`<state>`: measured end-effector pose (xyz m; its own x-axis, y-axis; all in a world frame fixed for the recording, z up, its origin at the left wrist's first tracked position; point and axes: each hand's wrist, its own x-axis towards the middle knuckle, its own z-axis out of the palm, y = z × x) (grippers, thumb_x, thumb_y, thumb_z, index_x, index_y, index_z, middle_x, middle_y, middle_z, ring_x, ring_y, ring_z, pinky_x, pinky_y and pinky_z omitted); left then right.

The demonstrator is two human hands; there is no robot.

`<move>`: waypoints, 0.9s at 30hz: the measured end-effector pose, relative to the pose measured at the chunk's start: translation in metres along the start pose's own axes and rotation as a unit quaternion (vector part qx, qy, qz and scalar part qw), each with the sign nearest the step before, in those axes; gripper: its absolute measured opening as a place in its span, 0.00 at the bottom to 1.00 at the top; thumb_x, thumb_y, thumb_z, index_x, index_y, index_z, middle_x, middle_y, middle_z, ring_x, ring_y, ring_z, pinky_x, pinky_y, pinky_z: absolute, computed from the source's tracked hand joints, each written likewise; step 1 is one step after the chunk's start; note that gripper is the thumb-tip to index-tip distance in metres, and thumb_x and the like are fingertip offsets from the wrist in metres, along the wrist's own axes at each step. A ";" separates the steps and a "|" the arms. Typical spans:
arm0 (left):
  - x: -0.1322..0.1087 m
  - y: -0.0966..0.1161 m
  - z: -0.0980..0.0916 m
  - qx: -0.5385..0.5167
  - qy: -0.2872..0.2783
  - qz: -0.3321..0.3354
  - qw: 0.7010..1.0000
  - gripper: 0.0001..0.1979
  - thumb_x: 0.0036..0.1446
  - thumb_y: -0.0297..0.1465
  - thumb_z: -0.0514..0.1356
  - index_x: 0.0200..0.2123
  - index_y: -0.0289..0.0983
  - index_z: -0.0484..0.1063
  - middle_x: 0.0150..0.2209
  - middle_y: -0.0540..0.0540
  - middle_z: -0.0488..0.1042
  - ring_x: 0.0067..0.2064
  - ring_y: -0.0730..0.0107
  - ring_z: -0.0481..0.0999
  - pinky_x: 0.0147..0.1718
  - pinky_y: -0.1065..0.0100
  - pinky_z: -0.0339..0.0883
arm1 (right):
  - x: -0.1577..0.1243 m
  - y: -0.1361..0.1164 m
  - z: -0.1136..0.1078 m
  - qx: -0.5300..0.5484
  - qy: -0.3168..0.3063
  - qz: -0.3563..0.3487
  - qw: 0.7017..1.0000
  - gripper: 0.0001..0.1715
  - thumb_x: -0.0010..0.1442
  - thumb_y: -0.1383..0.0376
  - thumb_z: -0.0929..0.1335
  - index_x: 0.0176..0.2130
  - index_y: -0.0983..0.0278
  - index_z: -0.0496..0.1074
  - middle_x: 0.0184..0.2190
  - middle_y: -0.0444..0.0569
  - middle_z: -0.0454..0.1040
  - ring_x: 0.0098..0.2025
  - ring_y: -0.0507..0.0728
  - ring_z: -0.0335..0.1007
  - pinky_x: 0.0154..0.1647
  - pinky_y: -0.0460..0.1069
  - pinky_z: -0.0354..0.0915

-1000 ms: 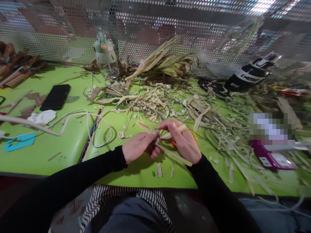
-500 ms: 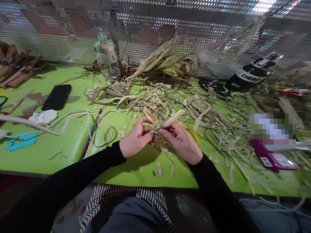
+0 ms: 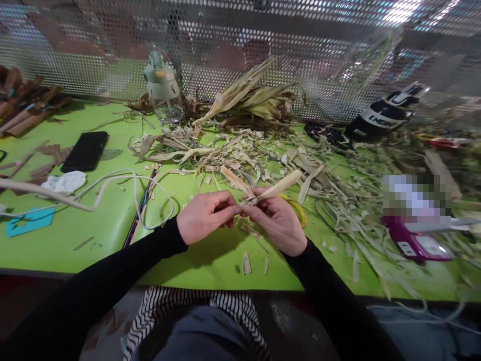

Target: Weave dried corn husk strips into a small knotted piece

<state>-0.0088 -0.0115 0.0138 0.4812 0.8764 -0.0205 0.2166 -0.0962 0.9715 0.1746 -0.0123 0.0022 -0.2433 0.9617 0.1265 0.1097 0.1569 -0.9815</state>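
Observation:
Between my hands, above the green table, is a small bundle of dried corn husk with two pale strips fanning out at the top. My right hand pinches the bundle where the strips meet. Thumb and fingertips of my left hand are pressed together at the left end of the bundle, on a thin part too small to make out well. Just behind the right hand lies a yellow-handled tool, partly hidden. Cut husk pieces rest on the table below the hands.
Husk scraps cover the table's back and right, with a husk pile against the perforated metal screen. Around stand or lie a clear bottle, black bottle, phone, white cable and purple device.
The husk strips have spread wider, the right one tilting further right. My left hand has turned and shifted slightly left, its fingers curling more. The whole view has shifted a little.

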 end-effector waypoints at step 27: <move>-0.001 -0.004 0.013 -0.185 0.026 -0.008 0.982 0.24 0.60 0.29 0.53 0.58 0.36 0.51 0.27 0.49 0.72 0.30 0.73 0.75 0.36 0.66 0.72 | -0.003 -0.006 0.002 -0.030 0.004 -0.043 0.999 0.17 0.58 0.57 0.67 0.45 0.61 0.62 0.32 0.45 0.71 0.31 0.53 0.71 0.33 0.49 0.70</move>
<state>0.0008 -0.0184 0.0073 0.4349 0.8999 -0.0330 -0.1040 0.0866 0.9908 0.1726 -0.0168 0.0071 -0.2474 0.9456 0.2111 0.1463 0.2518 -0.9566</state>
